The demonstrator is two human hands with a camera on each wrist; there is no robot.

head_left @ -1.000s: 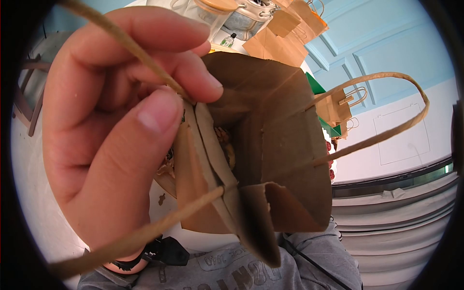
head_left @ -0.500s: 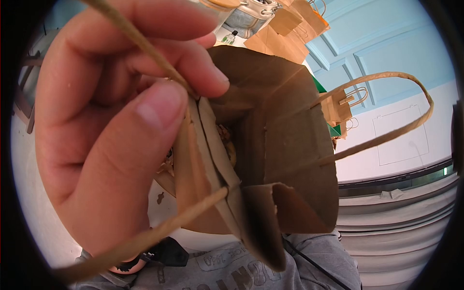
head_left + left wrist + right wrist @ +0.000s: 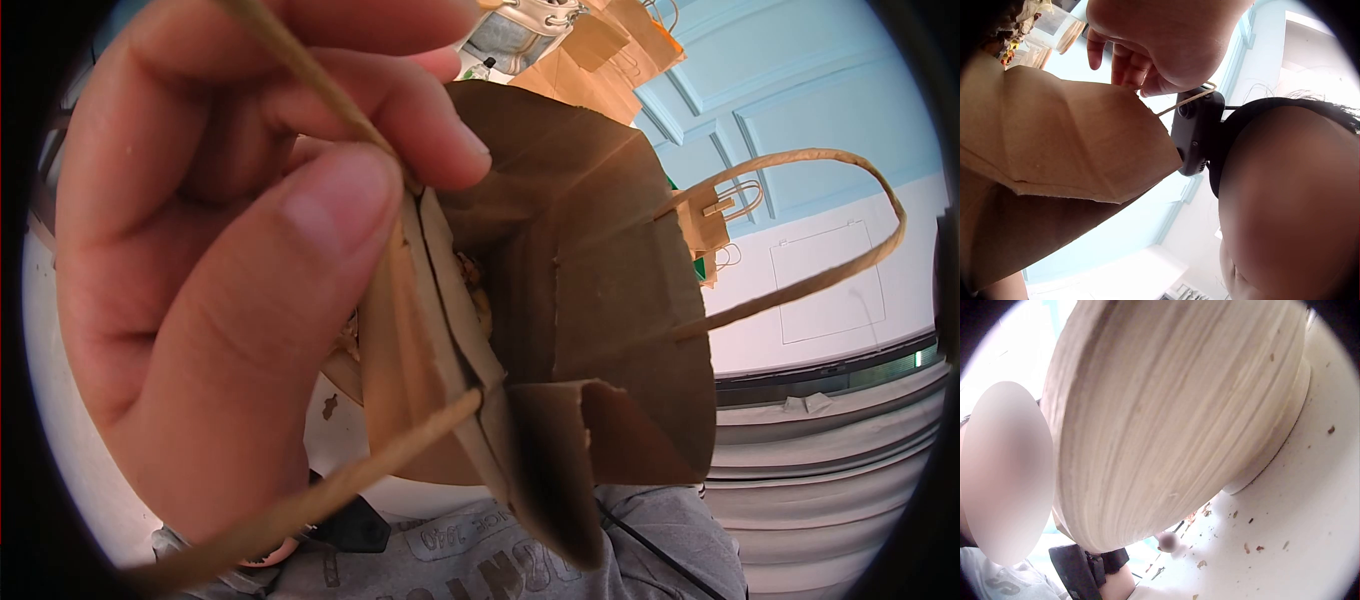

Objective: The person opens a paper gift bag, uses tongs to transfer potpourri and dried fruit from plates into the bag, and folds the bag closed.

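Observation:
In the head view, my left hand point(image 3: 250, 250) pinches the near rim of a brown paper bag point(image 3: 630, 270) between thumb and fingers, beside a twisted paper handle point(image 3: 310, 490). The bag's mouth gapes toward the camera, its far handle looping out to the right. Some flaky dried material point(image 3: 478, 290) shows inside the bag. The left wrist view has the hand above the bag's side point(image 3: 1079, 137). A large pale wooden bowl point(image 3: 1172, 425) fills most of the right wrist view, standing on a white table. My right hand does not show.
Brown crumbs lie on the white table point(image 3: 1310, 512). A dried flake point(image 3: 330, 406) lies left of the bag. Farther back are a silvery bag point(image 3: 510, 40) and more brown paper bags point(image 3: 600, 50). Dried pieces point(image 3: 1016, 31) and glass jars point(image 3: 1057, 31) appear beyond in the left wrist view.
My left hand has come nearer the head camera and looks larger. The bag's far side has shifted right, and its rim now covers more of the green things behind.

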